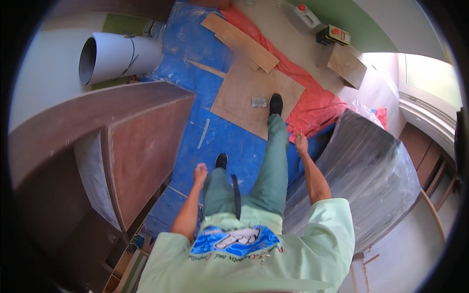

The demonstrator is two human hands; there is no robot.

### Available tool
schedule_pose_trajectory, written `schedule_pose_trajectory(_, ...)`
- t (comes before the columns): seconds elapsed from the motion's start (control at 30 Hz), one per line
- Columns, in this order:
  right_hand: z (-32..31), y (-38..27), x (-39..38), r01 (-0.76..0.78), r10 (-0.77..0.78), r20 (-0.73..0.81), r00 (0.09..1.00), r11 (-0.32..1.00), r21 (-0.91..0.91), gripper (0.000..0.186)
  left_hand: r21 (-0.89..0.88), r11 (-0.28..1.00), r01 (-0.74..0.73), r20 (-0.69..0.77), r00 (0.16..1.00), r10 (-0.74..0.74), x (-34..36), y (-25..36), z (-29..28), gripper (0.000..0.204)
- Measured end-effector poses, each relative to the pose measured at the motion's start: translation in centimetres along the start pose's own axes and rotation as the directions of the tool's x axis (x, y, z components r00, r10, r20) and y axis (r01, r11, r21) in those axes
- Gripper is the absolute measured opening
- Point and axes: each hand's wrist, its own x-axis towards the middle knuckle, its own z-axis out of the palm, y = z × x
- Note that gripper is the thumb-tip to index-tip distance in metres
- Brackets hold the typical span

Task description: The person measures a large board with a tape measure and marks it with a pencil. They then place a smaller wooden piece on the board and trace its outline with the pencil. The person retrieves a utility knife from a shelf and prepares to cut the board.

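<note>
Right grip (301,141) near red floor sheet (318,103)

Passage lies open over the blue sheet (245,151) between the legs (277,151). The brown cabinet (146,151) blocks leftward, the plastic-wrapped bulk (354,176) rightward.

The person wears a loose, pale mint-green T-shirt (305,249) with wide short sleeves (332,215) and soft creases. Across it runs a wide print (237,240), bright blue with darker blue blotches and a white figure outlined in black. A curved line of lettering (229,256), mostly dark with some red, edges the print. The trousers (274,161) are a deeper grey-green, and a narrow black strap (236,195) hangs at the waist. Both shoes (276,104) are black. The left hand (200,174) and right hand (301,143) are bare.
</note>
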Motion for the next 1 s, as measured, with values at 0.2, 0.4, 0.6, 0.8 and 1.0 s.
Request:
schedule_pose_trajectory(0.2,-5.1,-11.8,24.7,0.122,-0.109,0.066,0.992,0.962,-0.246,0.035,-0.025,0.951,-0.309,0.083,0.947,0.31,-3.3,15.3,18.5,0.025)
schedule_pose_trajectory(0.4,1.1,-21.3,39.6,0.188,-0.163,0.125,0.979,0.955,-0.23,0.032,0.006,0.743,-0.669,0.26,0.719,0.645,-6.8,33.1,34.6,0.025)
schedule_pose_trajectory(0.6,11.9,-21.2,49.8,0.587,-0.525,0.262,0.81,0.735,-0.341,0.032,0.066,0.8,-0.597,0.152,0.798,0.583,-3.1,36.5,36.7,0.028)
schedule_pose_trajectory(0.8,16.7,-19.9,55.5,0.491,-0.426,0.269,0.864,0.83,-0.265,0.037,0.047,0.832,-0.553,0.15,0.827,0.542,-1.9,37.7,38.0,0.03)
schedule_pose_trajectory(1.0,15.2,-22.1,48.8,0.764,-0.699,0.317,0.64,0.624,-0.165,0.042,0.006,0.86,-0.51,0.129,0.853,0.505,-2.7,37.8,37.8,0.025)
